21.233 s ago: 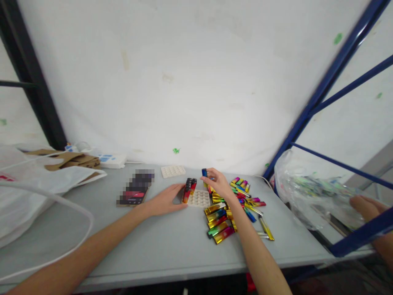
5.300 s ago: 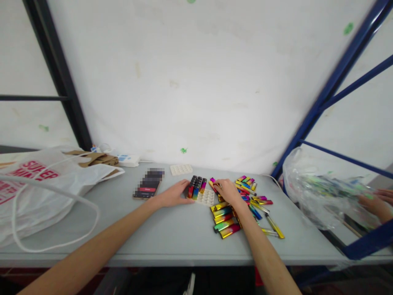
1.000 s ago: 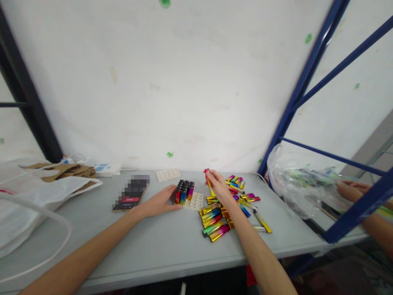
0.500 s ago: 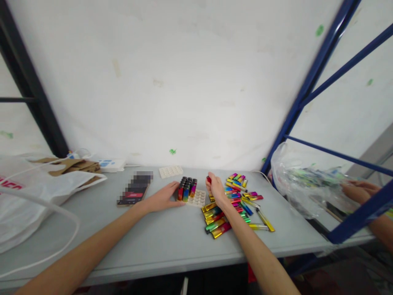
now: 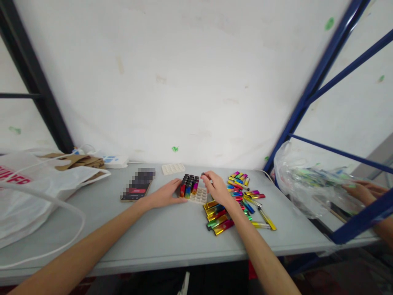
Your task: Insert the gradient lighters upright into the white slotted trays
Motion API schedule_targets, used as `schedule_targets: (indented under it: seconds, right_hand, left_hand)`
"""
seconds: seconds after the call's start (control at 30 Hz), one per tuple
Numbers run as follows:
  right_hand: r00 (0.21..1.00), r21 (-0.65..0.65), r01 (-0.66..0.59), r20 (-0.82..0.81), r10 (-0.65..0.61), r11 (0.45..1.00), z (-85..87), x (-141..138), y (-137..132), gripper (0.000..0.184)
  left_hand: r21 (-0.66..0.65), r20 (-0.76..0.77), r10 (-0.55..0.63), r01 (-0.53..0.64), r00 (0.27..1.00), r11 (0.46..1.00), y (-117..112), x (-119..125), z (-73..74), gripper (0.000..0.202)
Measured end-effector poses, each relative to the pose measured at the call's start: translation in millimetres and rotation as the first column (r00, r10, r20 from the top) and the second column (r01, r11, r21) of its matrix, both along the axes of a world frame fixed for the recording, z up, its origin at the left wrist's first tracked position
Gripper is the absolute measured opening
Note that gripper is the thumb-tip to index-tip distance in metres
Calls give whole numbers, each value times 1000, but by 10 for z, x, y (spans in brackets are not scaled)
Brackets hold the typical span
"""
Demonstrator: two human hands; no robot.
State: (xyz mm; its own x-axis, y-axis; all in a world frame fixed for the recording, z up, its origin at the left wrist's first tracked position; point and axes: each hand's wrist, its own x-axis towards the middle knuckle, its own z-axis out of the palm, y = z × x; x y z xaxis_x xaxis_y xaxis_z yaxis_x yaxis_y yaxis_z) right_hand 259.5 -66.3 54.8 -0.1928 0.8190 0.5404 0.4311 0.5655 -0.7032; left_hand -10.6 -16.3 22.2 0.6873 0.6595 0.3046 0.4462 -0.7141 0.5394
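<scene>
A small white slotted tray (image 5: pixel 199 197) lies on the grey table (image 5: pixel 172 237) with several shiny multicoloured lighters (image 5: pixel 189 185) standing upright in its left rows. My left hand (image 5: pixel 166 194) lies flat on the table against the tray's left side, fingers stretched out. My right hand (image 5: pixel 216 187) is closed in a pinch over the tray's right part, gripping the dark top of one lighter (image 5: pixel 203 175) held upright. A loose pile of lighters (image 5: pixel 236 205) lies flat just right of the tray.
A second white tray (image 5: pixel 173 168) lies by the wall. A phone (image 5: pixel 137 186) rests left of the tray. A white plastic bag (image 5: pixel 37 192) and cardboard (image 5: pixel 76 161) fill the left. Right, behind blue bars (image 5: pixel 310 90), another person's hand (image 5: pixel 360 192) touches a clear bag (image 5: pixel 310 184).
My right hand has come down from a raised position with a red lighter and moved left over the tray. My left hand has stayed against the tray.
</scene>
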Motion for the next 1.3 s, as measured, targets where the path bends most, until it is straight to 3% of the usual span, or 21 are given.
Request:
schedule_targets:
  seconds: [0.07, 0.13, 0.3, 0.53, 0.7, 0.77, 0.87, 0.93, 1.03, 1.13, 1.3]
  right_hand:
    - [994, 145, -20, 111, 3, 989, 36, 10, -49, 37]
    - [984, 189, -40, 177, 6, 981, 53, 8, -78, 34]
    - [969, 74, -24, 247, 5, 997, 4, -6, -77, 29]
    - [903, 25, -33, 429, 19, 999, -4, -15, -51, 23]
    - [832, 24, 98, 546, -95, 995, -30, -81, -34, 37]
    - [835, 32, 84, 543, -88, 996, -53, -61, -15, 46]
    - [875, 64, 104, 469, -122, 992, -63, 107, 53, 54]
    - [872, 96, 238, 417, -257, 966, -68, 307, 123, 56]
    - [819, 87, 392, 421, -390, 916, -118, 626, 224, 37]
    - [777, 33, 363, 541, -322, 931, -204, 805, 277, 25]
    - [698, -71, 403, 668, -257, 912, -278, 719, 319, 34]
  left_hand:
    - [-9, -4, 6, -6, 1000, 1000, -2, -1, -1, 64]
    - [-15, -6, 4, -4, 1000, 1000, -3, -2, -3, 63]
    - [-8, -16, -11, 11, 1000, 1000, 8, -7, -19, 61]
    - [-3, -3, -18, 18, 1000, 1000, 17, -7, -31, 61]
    - [-4, -7, -17, 17, 1000, 1000, 4, -1, -7, 63]
    - [-6, -15, -11, 11, 1000, 1000, 2, -1, 0, 62]
    - [-6, -20, -9, 9, 1000, 1000, 2, -1, 4, 63]
    - [-1, -26, -8, 8, 1000, 1000, 3, 0, 4, 62]
    - [-1, -40, 11, -12, 999, 1000, 3, 5, 10, 59]
    - [-12, -46, 23, -23, 999, 1000, -4, 16, 24, 59]
    - [-12, -35, 6, -7, 999, 1000, -25, 27, 45, 57]
